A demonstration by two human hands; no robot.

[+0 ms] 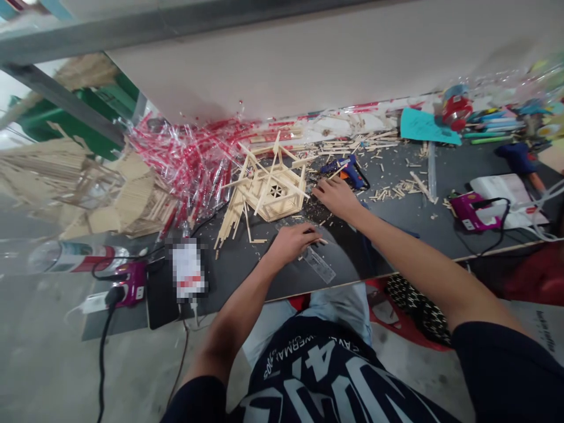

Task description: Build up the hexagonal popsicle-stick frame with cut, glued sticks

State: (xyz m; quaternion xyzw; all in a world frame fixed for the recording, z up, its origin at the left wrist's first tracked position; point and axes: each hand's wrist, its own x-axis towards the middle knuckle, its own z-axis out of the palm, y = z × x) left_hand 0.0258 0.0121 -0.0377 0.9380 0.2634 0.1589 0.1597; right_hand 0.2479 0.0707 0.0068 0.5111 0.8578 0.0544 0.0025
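My left hand (291, 244) rests on the dark tabletop (247, 276) and pinches a thin wooden stick (320, 239) between its fingers. A clear plastic ruler (318, 264) lies just beyond that hand. My right hand (337, 197) lies with its fingers apart, holding nothing I can see, close to a blue and orange hot glue gun (348, 171). To the left of both hands stands a hexagonal frame of wooden craft sticks (273, 191), with loose sticks jutting from it. Wood chips and short stick pieces are scattered around it.
A heap of red and clear plastic straws (189, 167) lies behind the frame, with large stick models (127, 202) at the left. Magenta power strips (130, 284) and cables sit at both table ends. Pens, teal paper and a red tape roll crowd the far right.
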